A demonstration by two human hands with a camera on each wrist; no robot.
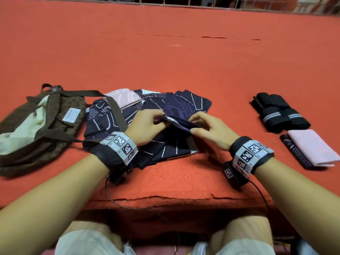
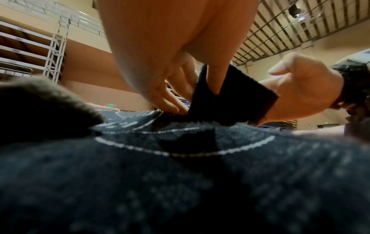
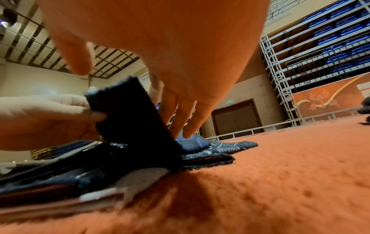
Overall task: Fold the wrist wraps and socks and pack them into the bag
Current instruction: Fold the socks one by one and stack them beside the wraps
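On the red carpet [image 1: 165,61] lies a heap of dark navy socks [image 1: 185,102] with white and purple lines. My left hand [image 1: 161,120] pinches the edge of the top sock [image 1: 177,124] and holds that flap [image 2: 230,101] upright. Against the other side of the flap [image 3: 130,118], my right hand [image 1: 194,126] has its fingers [image 3: 186,125] straight and pressed onto the sock, thumb lifted off. The brown bag [image 1: 46,126] lies open at the left, showing cream lining. Black rolled wrist wraps [image 1: 281,113] sit at the right.
A folded pink and navy sock [image 1: 312,148] lies below the wrist wraps. The bag's brown strap [image 1: 117,111] runs across the left of the sock heap. A pale pink sock [image 1: 125,97] sits at the back of the heap. The carpeted step's edge [image 1: 165,197] is near my knees.
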